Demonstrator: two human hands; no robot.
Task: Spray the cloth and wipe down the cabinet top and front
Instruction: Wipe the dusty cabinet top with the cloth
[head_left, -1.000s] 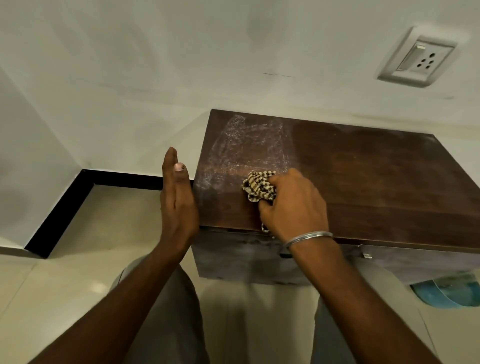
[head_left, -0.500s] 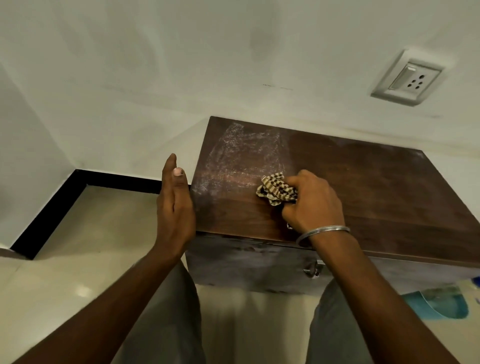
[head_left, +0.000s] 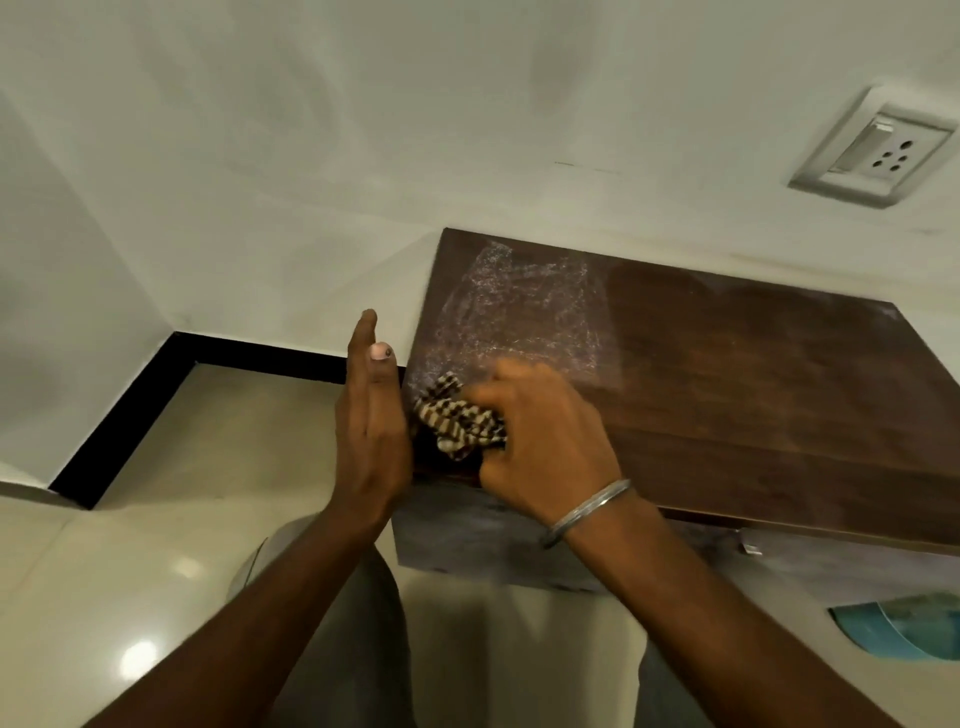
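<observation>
A low dark wooden cabinet (head_left: 737, 395) stands against the white wall, its top streaked with whitish dusty smears at the left. My right hand (head_left: 540, 441) presses a bunched brown-and-cream checked cloth (head_left: 457, 423) onto the front left corner of the top. A metal bangle sits on that wrist. My left hand (head_left: 371, 415) is held flat and upright, fingers together, against the cabinet's left edge, holding nothing. The cabinet front (head_left: 478, 535) shows dull and smudged below the top. No spray bottle is in view.
A white wall socket (head_left: 872, 150) sits on the wall above the cabinet's right end. A black skirting (head_left: 171, 374) runs along the beige tiled floor at left. A blue object (head_left: 904, 626) lies on the floor at the lower right. My knees are below the cabinet.
My right hand has slid the cloth leftward across the top to the front left corner, close to my left hand. The left hand has stayed at the cabinet's side.
</observation>
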